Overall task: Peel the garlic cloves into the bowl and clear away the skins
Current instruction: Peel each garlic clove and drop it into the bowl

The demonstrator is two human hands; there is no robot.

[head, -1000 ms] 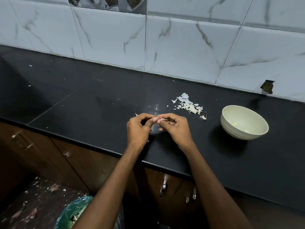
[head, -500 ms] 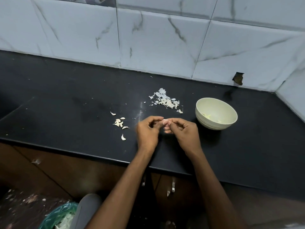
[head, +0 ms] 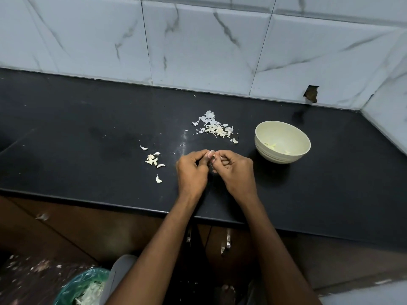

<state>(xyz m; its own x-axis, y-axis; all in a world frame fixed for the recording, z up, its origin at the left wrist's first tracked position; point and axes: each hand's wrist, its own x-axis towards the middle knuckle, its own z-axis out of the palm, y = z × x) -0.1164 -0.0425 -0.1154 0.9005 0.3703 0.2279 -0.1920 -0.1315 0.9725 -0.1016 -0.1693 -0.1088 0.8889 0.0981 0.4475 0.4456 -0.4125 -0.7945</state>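
My left hand (head: 191,170) and my right hand (head: 235,171) meet over the black counter (head: 88,137), fingertips pinching one small garlic clove (head: 214,156) between them; most of the clove is hidden by the fingers. Several unpeeled cloves (head: 153,160) lie to the left of my hands, one more clove (head: 158,178) nearer the edge. A heap of papery skins (head: 217,128) sits behind my hands. The pale bowl (head: 267,130) stands to the right with a few peeled pieces inside.
White marble tiles (head: 198,45) back the counter and turn a corner at the right. Below the counter edge are brown cabinet doors with metal handles (head: 226,242). A green-lined bin (head: 81,287) holding skins stands on the floor at lower left.
The view has swung left and down, bringing the loose cloves and more of the bin into sight. Both hands stay together, still pinching the clove; they have barely moved on the counter.
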